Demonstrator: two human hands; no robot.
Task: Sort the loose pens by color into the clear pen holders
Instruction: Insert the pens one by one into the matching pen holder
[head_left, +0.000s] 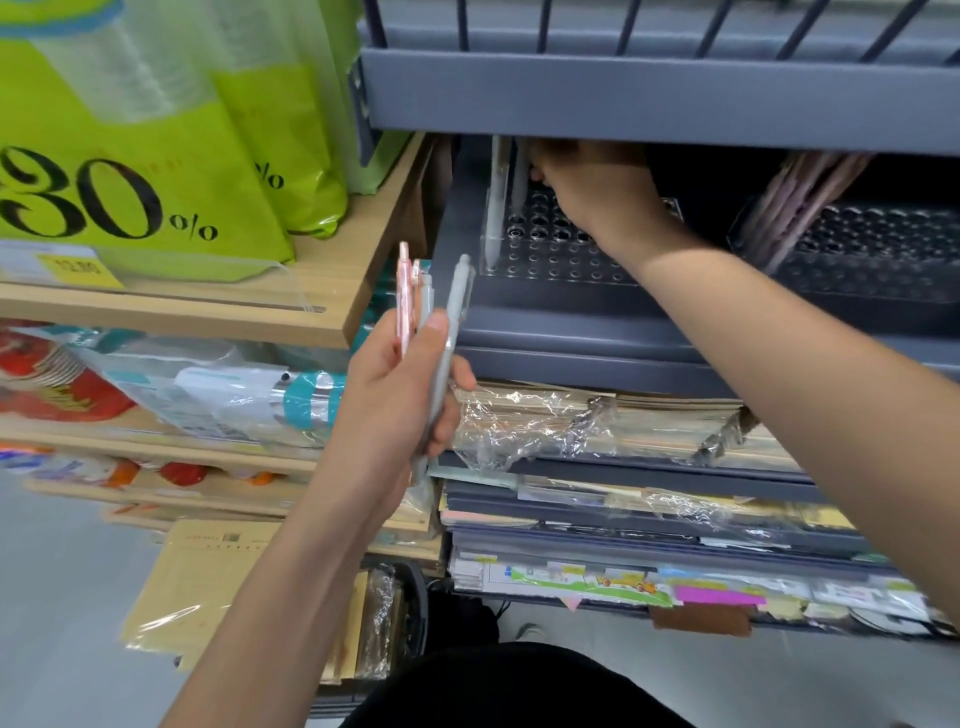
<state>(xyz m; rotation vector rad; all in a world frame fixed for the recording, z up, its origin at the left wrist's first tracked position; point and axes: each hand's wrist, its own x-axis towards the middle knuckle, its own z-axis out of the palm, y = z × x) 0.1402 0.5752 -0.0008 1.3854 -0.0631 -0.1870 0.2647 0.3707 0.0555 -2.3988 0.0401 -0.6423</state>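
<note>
**Pen sorting at an early-to-middle stage.** The left hand (395, 400) keeps its grip closed round a small bundle of loose pens (450, 332). These are grey ones with pink pens (403, 301) behind them, held upright in front of the grey shelf unit.

The right hand (592, 187) reaches into the shelf above the left pen holder (550, 260), a clear block of round holes. Its fingers lie in shadow under the upper shelf edge (649, 98), so it cannot be told whether this grip is open or pinching a pen.

One pale pen (496, 208) stands upright at the holder's left end. A second pale shaft rises just beside the fingers. Most of the visible holes are unfilled.

A second pen holder (878, 244), further right, carries a leaning cluster of pinkish pens (800, 192). By this showing a few pens are placed and the whole bundle is left to sort. The grey ones probably go to the left holder and the pink ones to the right.

**Room for moving.** The upper shelf edge hangs low over both holders and leaves only a shallow slot. A pen likely has to enter tilted before it is stood up. The right forearm crosses in front of the gap between the holders. A wooden shelf (332, 312) bounds the left side. Wrapped paper stacks (597, 415) lie just below the holders' ledge, near the left hand.
</note>
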